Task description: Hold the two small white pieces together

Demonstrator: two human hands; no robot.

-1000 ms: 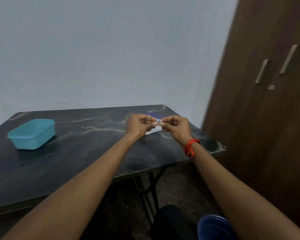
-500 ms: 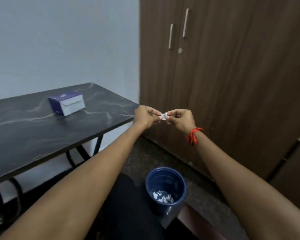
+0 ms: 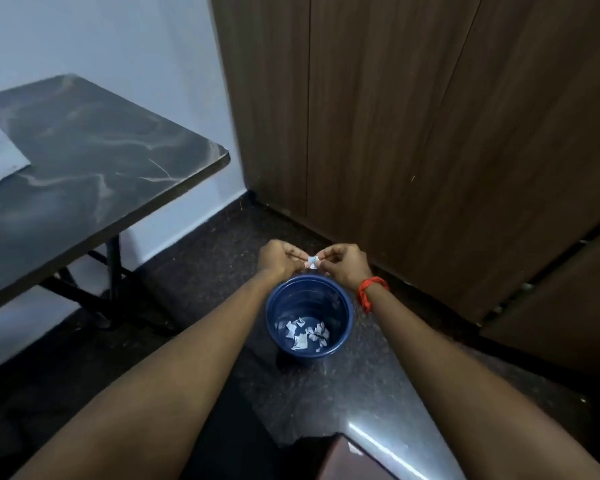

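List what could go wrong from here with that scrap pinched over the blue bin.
1. Both hands, left hand and right hand, pinch the small paper scrap above the far rim of the blue bin, not its middle, so released bits may land on the floor.
2. The scrap is tiny; it could slip from the fingertips.

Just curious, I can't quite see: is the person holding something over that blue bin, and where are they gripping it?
Yes: a tiny scrap of paper, pinched at its left edge by the left hand and at its right edge by the right hand, above the blue bin.
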